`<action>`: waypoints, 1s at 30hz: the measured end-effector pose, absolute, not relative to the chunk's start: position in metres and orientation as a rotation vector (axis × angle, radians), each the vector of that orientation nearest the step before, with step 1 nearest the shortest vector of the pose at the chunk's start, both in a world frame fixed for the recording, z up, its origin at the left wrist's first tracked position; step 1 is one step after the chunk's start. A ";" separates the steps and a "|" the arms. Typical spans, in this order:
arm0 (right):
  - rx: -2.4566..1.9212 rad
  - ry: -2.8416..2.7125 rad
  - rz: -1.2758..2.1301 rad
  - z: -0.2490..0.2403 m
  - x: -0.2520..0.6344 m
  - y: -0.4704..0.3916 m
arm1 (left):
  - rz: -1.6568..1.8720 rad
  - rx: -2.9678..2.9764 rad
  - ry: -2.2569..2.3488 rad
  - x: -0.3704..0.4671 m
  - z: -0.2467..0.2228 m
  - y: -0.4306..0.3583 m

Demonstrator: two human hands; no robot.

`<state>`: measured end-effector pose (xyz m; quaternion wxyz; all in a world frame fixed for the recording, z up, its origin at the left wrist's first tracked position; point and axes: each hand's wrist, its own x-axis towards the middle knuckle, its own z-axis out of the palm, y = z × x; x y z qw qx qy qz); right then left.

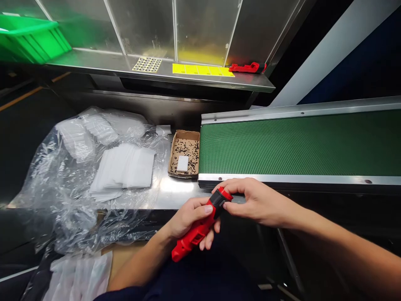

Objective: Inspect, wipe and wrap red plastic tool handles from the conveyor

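A red-and-black plastic tool body (197, 234) is held at a slant near the table's front edge, its black-and-red end up and to the right. My left hand (191, 217) is wrapped round its middle, thumb on top and fingertips showing underneath. At the upper end, the fingers of my right hand (247, 198) are closed around the black collar and red rim. Whether a small part sits between those fingertips is hidden. Just beyond my hands, a shallow cardboard box (175, 144) holds many tiny black pieces and a small white block (183, 163).
A green conveyor belt (282, 146) with metal rails runs off to the right. White foam sleeves (125, 167) lie on clear plastic at left. The steel shelf (109, 62) bears a green bin (34, 42), round stickers (147, 64), yellow labels (202, 70) and another red-and-black tool body (249, 67).
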<state>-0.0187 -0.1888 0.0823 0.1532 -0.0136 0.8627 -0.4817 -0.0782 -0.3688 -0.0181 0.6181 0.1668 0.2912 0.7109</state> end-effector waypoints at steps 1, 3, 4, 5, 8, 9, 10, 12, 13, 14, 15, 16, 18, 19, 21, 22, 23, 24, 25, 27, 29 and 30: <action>-0.043 2.469 -1.377 0.083 -0.018 -0.189 | 1.636 0.384 0.678 -0.078 -0.018 -0.369; -0.042 2.487 -1.358 0.083 -0.017 -0.189 | 1.633 0.383 0.704 -0.077 -0.018 -0.368; -0.038 2.518 -1.328 0.082 -0.017 -0.190 | 1.631 0.383 0.724 -0.076 -0.018 -0.368; -0.028 2.573 -1.277 0.080 -0.016 -0.192 | 1.632 0.379 0.749 -0.076 -0.017 -0.367; 0.013 2.838 -1.013 0.074 -0.013 -0.195 | 1.663 0.370 0.806 -0.075 -0.016 -0.366; 0.023 2.923 -0.925 0.073 -0.012 -0.196 | 1.678 0.368 0.816 -0.075 -0.015 -0.366; 0.017 2.983 -0.868 0.072 -0.012 -0.196 | 1.690 0.369 0.818 -0.075 -0.015 -0.366; -0.041 2.995 -0.886 0.073 -0.011 -0.196 | 1.696 0.379 0.792 -0.074 -0.015 -0.366; -0.081 2.954 -0.950 0.075 -0.012 -0.194 | 1.692 0.385 0.771 -0.074 -0.015 -0.367; -0.120 2.899 -1.027 0.078 -0.012 -0.193 | 1.686 0.390 0.750 -0.074 -0.015 -0.367; -0.149 2.841 -1.099 0.081 -0.012 -0.192 | 1.683 0.392 0.736 -0.074 -0.015 -0.368; -0.164 2.791 -1.154 0.084 -0.012 -0.191 | 1.682 0.390 0.728 -0.073 -0.016 -0.369; -0.171 2.735 -1.214 0.089 -0.011 -0.190 | 1.683 0.381 0.726 -0.073 -0.016 -0.370; -0.173 2.718 -1.227 0.090 -0.011 -0.190 | 1.685 0.382 0.718 -0.073 -0.017 -0.371; -0.189 2.685 -1.248 0.091 -0.010 -0.190 | 1.675 0.385 0.697 -0.073 -0.017 -0.372; -0.194 2.670 -1.257 0.091 -0.009 -0.191 | 1.668 0.383 0.687 -0.073 -0.016 -0.372; -0.196 2.655 -1.266 0.091 -0.009 -0.192 | 1.660 0.378 0.681 -0.073 -0.016 -0.372; -0.197 2.640 -1.275 0.090 -0.009 -0.192 | 1.654 0.373 0.675 -0.072 -0.015 -0.372; -0.196 2.625 -1.284 0.090 -0.010 -0.193 | 1.649 0.366 0.672 -0.072 -0.014 -0.372; -0.197 2.600 -1.308 0.090 -0.011 -0.193 | 1.648 0.364 0.664 -0.071 -0.012 -0.372; -0.188 2.586 -1.338 0.090 -0.012 -0.193 | 1.651 0.374 0.653 -0.072 -0.011 -0.372; -0.176 2.580 -1.354 0.090 -0.013 -0.193 | 1.654 0.379 0.648 -0.072 -0.012 -0.372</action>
